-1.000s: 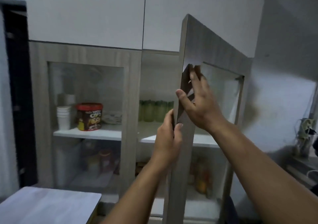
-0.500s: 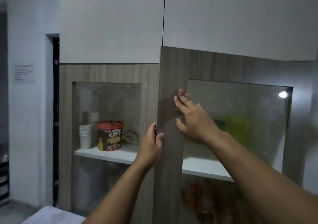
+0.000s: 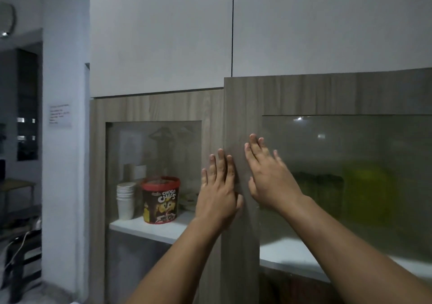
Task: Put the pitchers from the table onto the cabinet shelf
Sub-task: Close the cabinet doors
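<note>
Both hands flat, fingers straight: left hand (image 3: 218, 196) and right hand (image 3: 268, 177) press the upright cabinet door (image 3: 243, 116).

A red-lidded tub (image 3: 160, 200) behind the glass of the left cabinet door (image 3: 154, 107) reads "CHOCO CHIPS" in yellow and white letters on its dark front; a smaller line above those words is too small to read. A paper notice (image 3: 60, 116) on the white wall carries several lines of print, too blurred to read.
</note>
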